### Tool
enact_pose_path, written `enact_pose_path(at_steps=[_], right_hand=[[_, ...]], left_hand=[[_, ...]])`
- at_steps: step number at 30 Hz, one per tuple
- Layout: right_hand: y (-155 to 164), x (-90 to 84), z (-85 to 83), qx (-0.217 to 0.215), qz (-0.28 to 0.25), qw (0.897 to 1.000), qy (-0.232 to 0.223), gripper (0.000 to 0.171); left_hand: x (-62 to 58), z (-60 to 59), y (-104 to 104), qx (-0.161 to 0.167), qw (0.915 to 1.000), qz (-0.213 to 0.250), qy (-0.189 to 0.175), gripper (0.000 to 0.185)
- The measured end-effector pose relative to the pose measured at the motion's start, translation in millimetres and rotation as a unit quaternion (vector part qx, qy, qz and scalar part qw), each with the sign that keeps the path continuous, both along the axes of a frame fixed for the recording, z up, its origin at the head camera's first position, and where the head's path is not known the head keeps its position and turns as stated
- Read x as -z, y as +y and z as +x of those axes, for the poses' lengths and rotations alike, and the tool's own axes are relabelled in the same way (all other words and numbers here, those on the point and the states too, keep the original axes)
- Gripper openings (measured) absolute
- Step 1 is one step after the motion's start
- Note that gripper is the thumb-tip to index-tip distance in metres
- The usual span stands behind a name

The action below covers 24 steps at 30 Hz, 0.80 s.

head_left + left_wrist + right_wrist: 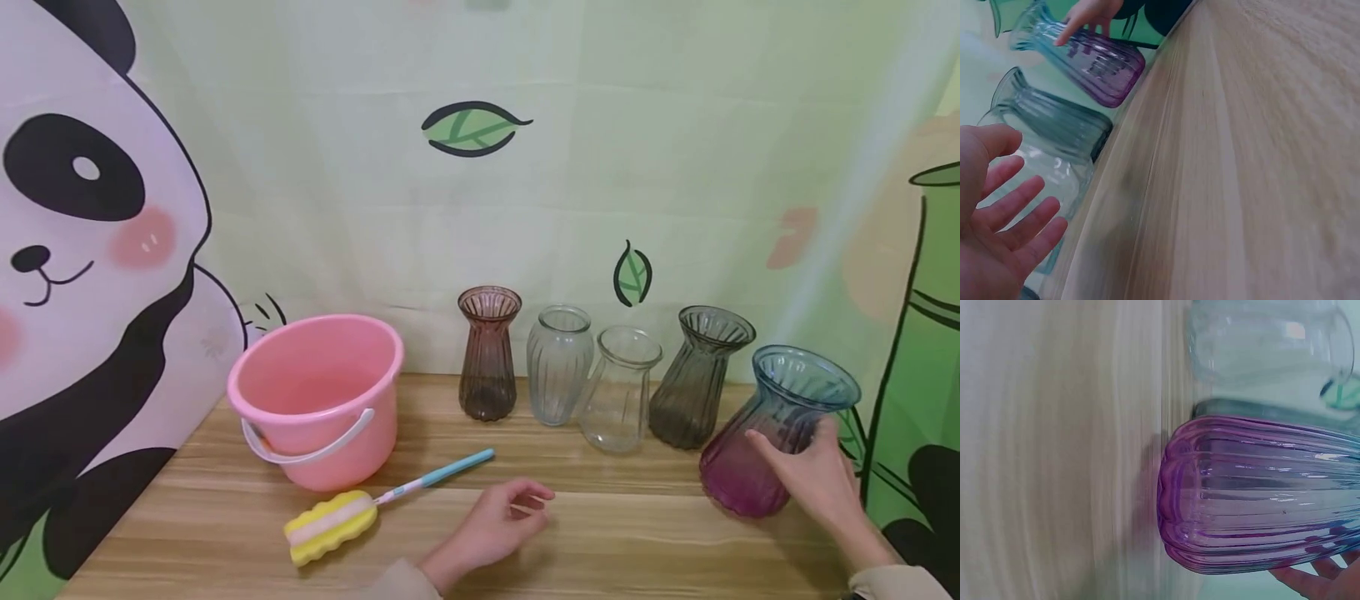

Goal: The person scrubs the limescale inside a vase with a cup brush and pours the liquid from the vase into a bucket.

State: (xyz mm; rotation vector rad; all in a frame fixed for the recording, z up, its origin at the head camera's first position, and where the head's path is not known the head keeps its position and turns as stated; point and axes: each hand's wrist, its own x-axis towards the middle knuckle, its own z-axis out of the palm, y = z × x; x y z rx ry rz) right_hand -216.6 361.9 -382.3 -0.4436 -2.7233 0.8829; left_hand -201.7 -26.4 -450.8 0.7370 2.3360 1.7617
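Note:
At the right end of the row, a ribbed glass vase [750, 467] fades from blue at its flared rim to purple at its base. My right hand [821, 479] grips it from the right side, thumb across the front. Fingertips [1304, 581] show against its side in the right wrist view. Whether its base touches the table is hard to tell. My left hand [498, 525] is low over the table's middle, fingers loosely bent around nothing. A sponge brush [333, 525] with a yellow and white head and blue handle lies to its left.
Left of the held vase stand a grey vase [686, 408], two clear vases [618, 408] [558, 375] and a reddish-brown vase [487, 367]. A pink bucket [345, 450] with a white handle is at the left. Behind the wooden table [630, 542] hangs a panda-printed cloth [337, 208].

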Motion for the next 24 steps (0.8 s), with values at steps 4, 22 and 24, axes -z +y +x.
enact_pose_path(at_steps=[4, 22, 24], right_hand=[[-19, -2.5, 14.2, -0.042, 0.002, 0.999, 0.033, 0.097], [-121, -5.0, 37.5, -0.212, -0.047, 0.969, 0.119, 0.077], [-134, -4.5, 37.6, -0.228, -0.049, 0.964, 0.125, 0.075]], left_hand=[[-3.4, 0.8, 9, 0.009, 0.9999, -0.01, 0.011, 0.031], [-18.8, 7.2, 49, -0.03, 0.9916, -0.099, 0.077, 0.091], [-19.8, 8.2, 49, -0.036, 0.992, -0.096, 0.074, 0.093]])
